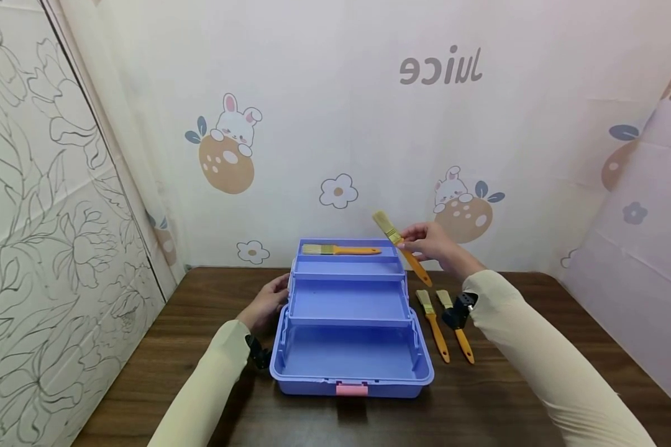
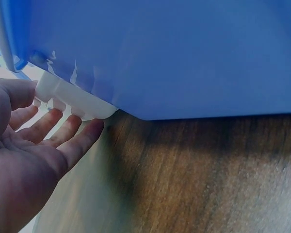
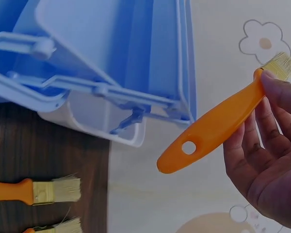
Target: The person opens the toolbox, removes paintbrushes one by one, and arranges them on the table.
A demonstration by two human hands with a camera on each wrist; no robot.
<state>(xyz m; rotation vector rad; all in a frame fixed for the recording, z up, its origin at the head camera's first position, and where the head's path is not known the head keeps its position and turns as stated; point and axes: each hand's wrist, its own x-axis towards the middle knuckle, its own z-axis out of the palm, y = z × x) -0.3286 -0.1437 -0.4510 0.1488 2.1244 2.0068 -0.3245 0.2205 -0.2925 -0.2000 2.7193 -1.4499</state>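
My right hand [image 1: 429, 241] pinches a paintbrush [image 1: 412, 262] with an orange handle, just below its metal band. The brush is held tilted, bristles up and to the left, beside the upper right corner of a blue-purple toolbox [image 1: 352, 390]. Another paintbrush [image 1: 353, 251] lies lengthwise in the toolbox's top tray. At the box's left side, my left hand [image 1: 269, 299] touches it; in the left wrist view its spread fingertips [image 2: 94, 127] rest against the white lid [image 2: 72, 97] behind the box. The toolbox stands unfolded, with stepped trays above a deep bottom compartment.
Two more orange-handled brushes, a nearer-the-box paintbrush [image 1: 437, 332] and an outer paintbrush [image 1: 463, 341], lie on the dark wooden table [image 1: 514, 397] right of the toolbox. A pink latch [image 1: 351, 389] is on its front. A printed curtain [image 1: 313, 124] hangs behind the table.
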